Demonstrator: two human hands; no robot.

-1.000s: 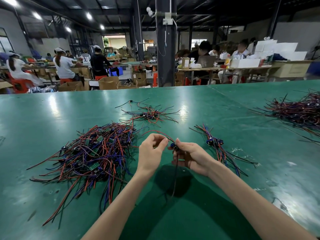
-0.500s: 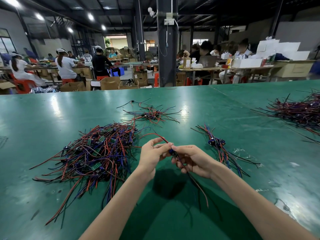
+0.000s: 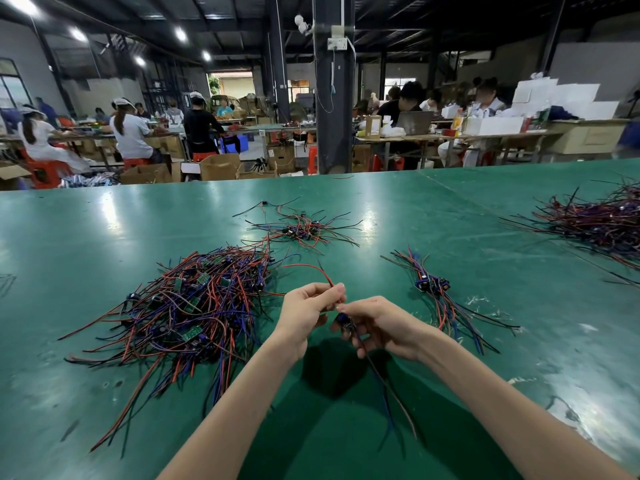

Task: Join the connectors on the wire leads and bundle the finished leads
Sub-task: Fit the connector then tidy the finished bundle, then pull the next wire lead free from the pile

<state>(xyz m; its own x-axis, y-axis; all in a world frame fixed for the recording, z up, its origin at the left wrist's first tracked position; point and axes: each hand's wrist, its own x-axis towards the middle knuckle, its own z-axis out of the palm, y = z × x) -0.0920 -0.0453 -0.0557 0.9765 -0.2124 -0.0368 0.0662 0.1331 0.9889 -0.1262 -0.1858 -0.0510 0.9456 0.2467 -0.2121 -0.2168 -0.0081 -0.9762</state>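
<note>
My left hand [image 3: 306,308] pinches a red wire lead [image 3: 313,269] that arcs up and left from its fingertips. My right hand [image 3: 379,325] holds a small blue connector [image 3: 343,319] just below those fingertips, with dark and red wires [image 3: 384,382] trailing down toward me. Both hands meet above the green table [image 3: 398,216]. To the left lies a big tangled pile of red, blue and black leads [image 3: 194,306] with small green boards in it. To the right of my hands lies a neat bunch of joined leads [image 3: 436,289] with blue connectors.
A small loose cluster of leads [image 3: 304,230] lies farther back at centre. Another large pile of leads [image 3: 602,223] sits at the far right. Beyond the table's far edge stand a dark pillar [image 3: 334,98], cardboard boxes and seated workers at other benches.
The trailing wires under my right hand swung from straight down out to the lower right. My hands drew close together and the connector now sits lower, under my right fingers.
</note>
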